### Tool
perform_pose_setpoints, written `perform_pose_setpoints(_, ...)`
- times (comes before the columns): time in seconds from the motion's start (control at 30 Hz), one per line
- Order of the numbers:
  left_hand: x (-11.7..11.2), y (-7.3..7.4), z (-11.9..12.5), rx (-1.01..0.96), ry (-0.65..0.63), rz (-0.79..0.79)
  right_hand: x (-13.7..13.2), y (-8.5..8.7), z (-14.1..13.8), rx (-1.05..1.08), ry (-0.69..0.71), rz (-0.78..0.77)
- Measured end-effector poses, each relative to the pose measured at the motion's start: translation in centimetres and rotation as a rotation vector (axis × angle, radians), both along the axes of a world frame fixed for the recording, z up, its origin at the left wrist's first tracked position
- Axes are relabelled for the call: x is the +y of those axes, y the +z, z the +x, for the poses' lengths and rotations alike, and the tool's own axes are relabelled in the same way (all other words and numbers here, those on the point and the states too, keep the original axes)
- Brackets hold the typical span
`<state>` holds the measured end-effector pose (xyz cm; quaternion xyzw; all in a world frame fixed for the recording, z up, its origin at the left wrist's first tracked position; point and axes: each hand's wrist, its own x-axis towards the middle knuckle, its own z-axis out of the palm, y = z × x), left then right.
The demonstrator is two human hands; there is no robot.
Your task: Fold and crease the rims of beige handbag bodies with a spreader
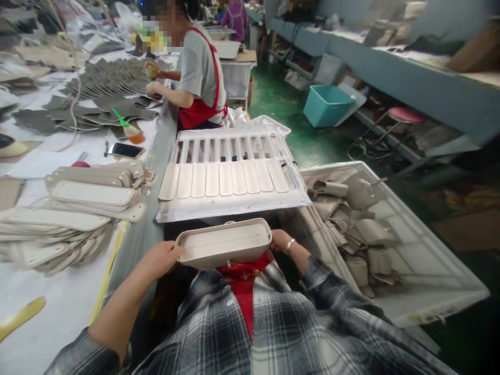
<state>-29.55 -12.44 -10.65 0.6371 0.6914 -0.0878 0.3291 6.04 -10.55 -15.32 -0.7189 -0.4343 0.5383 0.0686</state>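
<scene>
Between my hands is a cream, box-shaped bag piece [224, 240], its long flat panel turned up towards me and a raised wall running around it. My left hand [163, 258] grips its left end, thumb and fingers closed at the corner. At the right end, my right hand [281, 241] has its fingers closed on the edge, partly hidden behind the bag piece. Just beyond lies a white slotted rack [230, 207] bearing a row of cream oblong strips [225, 178].
Stacked cream strips [94, 194], a phone [125, 150] and a glue bottle [133, 133] lie on the left table. A white crate [422, 250] at right holds several bag pieces [375, 233]. A co-worker in a red apron [199, 112] works ahead; a teal bin [327, 109] stands on the floor.
</scene>
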Motion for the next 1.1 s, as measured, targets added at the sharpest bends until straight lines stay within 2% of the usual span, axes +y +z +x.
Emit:
perform_pose_setpoints(0.07,0.2,0.3,0.1,0.045,-0.065,-0.020,0.7,1.4,1.3,-0.021,-0.001,0.043)
perform_pose_setpoints(0.1,0.2,0.5,0.1,0.080,-0.104,-0.019,0.9,2.4,1.7,-0.040,0.061,0.087)
perform_pose_setpoints(0.2,0.1,0.8,0.3,0.182,-0.208,0.031,1.0,5.7,1.1,-0.198,0.446,0.217)
perform_pose_setpoints(0.27,-0.1,0.6,0.3,0.212,-0.215,0.073,0.9,7.2,0.0,-0.343,0.685,0.245)
perform_pose_setpoints(0.37,-0.6,0.3,0.3,0.223,-0.162,0.106,0.4,7.8,-1.5,-0.509,0.885,0.252)
perform_pose_setpoints(0.47,-1.0,0.1,0.5,0.207,-0.120,0.131,-0.1,7.0,-1.9,-0.575,1.003,0.312)
perform_pose_setpoints(0.57,-1.1,0.1,0.5,0.088,-0.081,0.159,-0.3,6.2,-1.7,-0.585,1.003,0.379)
perform_pose_setpoints(0.67,-1.0,0.2,-0.1,-0.094,-0.016,0.137,-0.2,5.9,-1.5,-0.581,0.892,0.369)
perform_pose_setpoints(0.8,-1.2,0.5,-1.3,-0.564,0.257,-0.103,-0.2,6.0,-1.4,-0.504,0.769,0.316)
perform_pose_setpoints(0.87,-1.3,0.7,-1.5,-0.662,0.344,-0.146,-0.2,6.1,-1.4,-0.488,0.753,0.315)
perform_pose_setpoints(0.93,-1.3,0.8,-1.2,-0.574,0.338,-0.106,-0.2,6.1,-1.5,-0.507,0.752,0.317)
perform_pose_setpoints(0.97,-1.1,0.8,-0.9,-0.478,0.296,-0.063,-0.2,6.1,-1.5,-0.522,0.750,0.316)
perform_pose_setpoints(1.1,-0.4,1.3,0.3,-0.026,-0.028,0.148,-0.2,6.0,-1.7,-0.552,0.796,0.321)
